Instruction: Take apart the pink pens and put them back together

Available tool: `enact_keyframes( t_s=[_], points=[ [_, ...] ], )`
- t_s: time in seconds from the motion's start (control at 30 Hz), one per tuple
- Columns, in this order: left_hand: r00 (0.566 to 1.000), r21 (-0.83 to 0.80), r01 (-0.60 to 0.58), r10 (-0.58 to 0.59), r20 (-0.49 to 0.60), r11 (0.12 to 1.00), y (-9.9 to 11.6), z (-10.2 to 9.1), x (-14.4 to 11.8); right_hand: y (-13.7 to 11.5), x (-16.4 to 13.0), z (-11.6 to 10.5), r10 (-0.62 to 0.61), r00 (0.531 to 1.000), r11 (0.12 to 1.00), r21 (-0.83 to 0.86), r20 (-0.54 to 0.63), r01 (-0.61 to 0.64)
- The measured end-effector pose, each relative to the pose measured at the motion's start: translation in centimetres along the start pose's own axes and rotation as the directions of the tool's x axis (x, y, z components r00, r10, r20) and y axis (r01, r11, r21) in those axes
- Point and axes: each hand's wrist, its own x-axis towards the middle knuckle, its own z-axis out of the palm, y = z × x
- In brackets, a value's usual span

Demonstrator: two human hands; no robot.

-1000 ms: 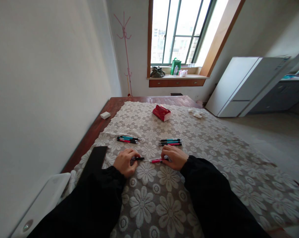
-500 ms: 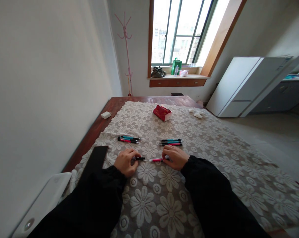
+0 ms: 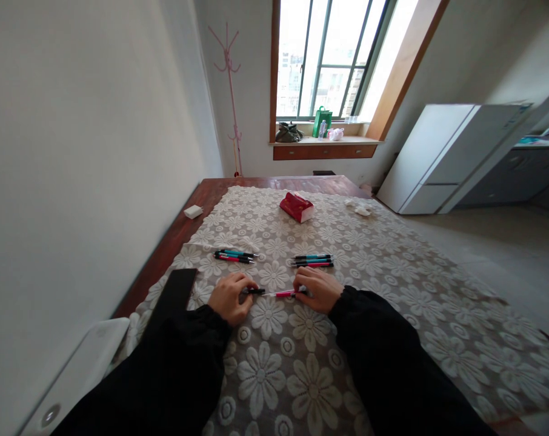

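Observation:
My left hand [image 3: 229, 297] pinches the black end piece [image 3: 255, 291] of a pen low over the flowered tablecloth [image 3: 302, 339]. My right hand [image 3: 316, 289] grips the pink barrel [image 3: 284, 293] of the same pen, and a thin white refill shows between the two parts. Beyond my left hand lies a small group of pens [image 3: 234, 255]. A second group of pens [image 3: 312, 261] lies just past my right hand. Both sleeves are black.
A red and white packet [image 3: 297, 207] lies further up the table, with crumpled white paper [image 3: 360, 209] to its right and a small white block [image 3: 193, 211] on the bare wood at left. A black flat object [image 3: 173, 297] and a white device [image 3: 74, 375] sit near my left arm.
My right hand has slid left with the pink barrel, so the gap between it and the black end piece has narrowed. My left hand has barely moved.

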Motion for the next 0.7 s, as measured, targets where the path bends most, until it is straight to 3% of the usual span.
enact_keyframes(
  t_s=[0.7],
  points=[
    [1.0, -0.002, 0.0, 0.0, -0.001, 1.0, -0.04, 0.04, 0.02, -0.12, 0.28, 0.36, -0.03, 0.999, 0.999, -0.013, -0.023, 0.029]
  ],
)
